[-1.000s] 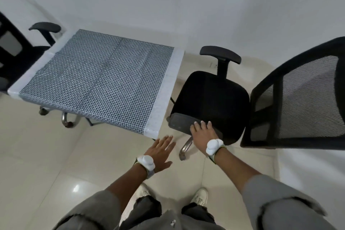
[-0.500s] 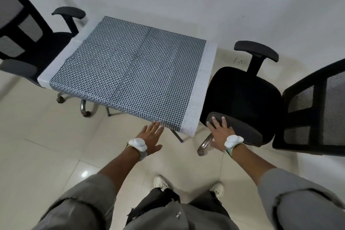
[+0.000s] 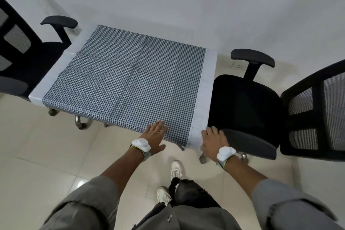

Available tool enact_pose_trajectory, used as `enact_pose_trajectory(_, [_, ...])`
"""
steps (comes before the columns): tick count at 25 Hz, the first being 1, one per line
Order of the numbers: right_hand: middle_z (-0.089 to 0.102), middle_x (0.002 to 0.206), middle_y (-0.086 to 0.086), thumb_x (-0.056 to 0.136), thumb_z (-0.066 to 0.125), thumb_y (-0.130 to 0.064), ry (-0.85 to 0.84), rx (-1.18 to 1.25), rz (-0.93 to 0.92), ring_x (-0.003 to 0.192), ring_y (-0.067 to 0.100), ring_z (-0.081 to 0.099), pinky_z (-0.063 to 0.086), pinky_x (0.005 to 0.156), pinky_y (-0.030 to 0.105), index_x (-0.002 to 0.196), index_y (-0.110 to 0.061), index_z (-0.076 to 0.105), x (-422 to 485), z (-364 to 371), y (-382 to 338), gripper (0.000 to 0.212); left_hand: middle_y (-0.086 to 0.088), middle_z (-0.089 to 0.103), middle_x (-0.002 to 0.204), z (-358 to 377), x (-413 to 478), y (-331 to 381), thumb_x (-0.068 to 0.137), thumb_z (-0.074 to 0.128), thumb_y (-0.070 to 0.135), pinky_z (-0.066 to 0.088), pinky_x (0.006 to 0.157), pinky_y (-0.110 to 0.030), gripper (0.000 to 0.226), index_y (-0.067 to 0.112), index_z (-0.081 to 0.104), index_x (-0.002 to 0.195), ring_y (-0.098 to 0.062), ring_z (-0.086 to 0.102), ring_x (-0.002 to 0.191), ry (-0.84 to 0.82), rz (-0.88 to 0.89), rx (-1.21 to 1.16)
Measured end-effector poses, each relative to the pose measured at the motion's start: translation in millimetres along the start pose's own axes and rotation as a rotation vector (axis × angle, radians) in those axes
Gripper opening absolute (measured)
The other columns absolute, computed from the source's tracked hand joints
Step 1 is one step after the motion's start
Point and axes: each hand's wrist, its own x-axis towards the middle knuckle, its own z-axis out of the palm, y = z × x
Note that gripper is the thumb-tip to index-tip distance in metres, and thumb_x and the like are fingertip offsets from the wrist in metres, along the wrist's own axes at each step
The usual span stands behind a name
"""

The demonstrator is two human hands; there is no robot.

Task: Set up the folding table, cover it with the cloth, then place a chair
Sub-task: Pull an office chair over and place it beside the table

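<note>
Table: folding table (image 3: 209, 87) up on its legs on the tiled floor (image 3: 46, 155), close to the wall.
Cloth: checked cloth (image 3: 127, 80) spread flat over the top, near hem just over the front edge, a pale strip of bare tabletop left at each end.
Chair: black mesh-backed chair (image 3: 244, 102) drawn up at the end of the table on the person's right, seat just beside the bare strip.
Right hand: right hand (image 3: 212, 143) bent over the front end of the chair's near armrest (image 3: 250, 143), fingers curled on it, thumb out of sight; probably held there to steer the chair square to the table.
Left hand: left hand (image 3: 155, 136) flat, fingers straight and close together, tips resting on the cloth by the front corner; likely steadying table and cloth against a knock from the chair.
Second chair: another black chair (image 3: 28, 61) at the far left end, untouched.
Stage: judged the closing step, chair nearly placed.
Risk: a bump on the table end could drag the cloth askew.
</note>
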Motion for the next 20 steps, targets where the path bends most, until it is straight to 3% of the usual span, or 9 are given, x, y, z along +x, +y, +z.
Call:
enact_pose_trajectory(4, [0.038, 0.149, 0.014, 0.091, 0.050, -0.032, 0.125, 0.068, -0.235, 0.132, 0.034, 0.039, 0.037, 0.103, 0.048, 0.140, -0.011, 0.040, 62.8, -40.5, -59.3, 0.054, -0.009, -0.008, 0.166, -24.8, 11.4, -56.4, 0.097, 0.050, 0.049, 0.005, 0.124, -0.048, 0.084, 0.017, 0.004, 0.159, -0.027, -0.008, 0.154, 0.017, -0.074, 0.006])
enact_pose_trajectory(10, [0.031, 0.152, 0.014, 0.092, 0.057, -0.034, 0.016, 0.088, -0.346, 0.135, 0.036, 0.039, 0.042, 0.102, 0.052, 0.141, -0.011, 0.039, 118.7, -72.3, -126.6, 0.057, -0.009, -0.004, 0.166, -37.0, 5.5, -150.4, 0.097, 0.050, 0.049, 0.007, 0.124, -0.050, 0.081, 0.018, 0.008, 0.159, -0.028, -0.004, 0.154, -0.035, -0.234, -0.015])
enact_pose_trajectory(13, [0.034, 0.151, 0.014, 0.092, 0.055, -0.036, -0.015, 0.116, -0.320, 0.134, 0.034, 0.040, 0.044, 0.101, 0.051, 0.140, -0.010, 0.039, 140.0, -83.8, -167.2, 0.058, -0.006, -0.005, 0.167, -26.1, -2.0, -204.1, 0.096, 0.051, 0.049, 0.012, 0.123, -0.053, 0.083, 0.022, 0.005, 0.159, -0.027, -0.003, 0.154, -0.056, -0.208, 0.005])
enact_pose_trajectory(16, [0.040, 0.142, 0.015, 0.091, 0.055, -0.037, -0.033, 0.116, -0.259, 0.125, 0.035, 0.046, 0.049, 0.094, 0.048, 0.136, -0.009, 0.042, 150.2, -94.4, -190.7, 0.054, -0.002, -0.002, 0.167, -21.3, -4.7, -229.3, 0.096, 0.051, 0.045, 0.022, 0.121, -0.049, 0.080, 0.026, 0.006, 0.159, -0.023, 0.003, 0.153, -0.046, -0.073, 0.000])
enact_pose_trajectory(20, [0.046, 0.132, 0.014, 0.092, 0.055, -0.031, -0.070, 0.155, 0.005, 0.114, 0.035, 0.052, 0.049, 0.089, 0.046, 0.132, -0.010, 0.045, 151.0, -114.6, -238.3, 0.046, -0.003, 0.002, 0.166, -22.8, -13.6, -270.2, 0.096, 0.050, 0.046, 0.023, 0.121, -0.047, 0.075, 0.021, 0.015, 0.158, -0.024, 0.009, 0.153, -0.001, 0.041, 0.020])
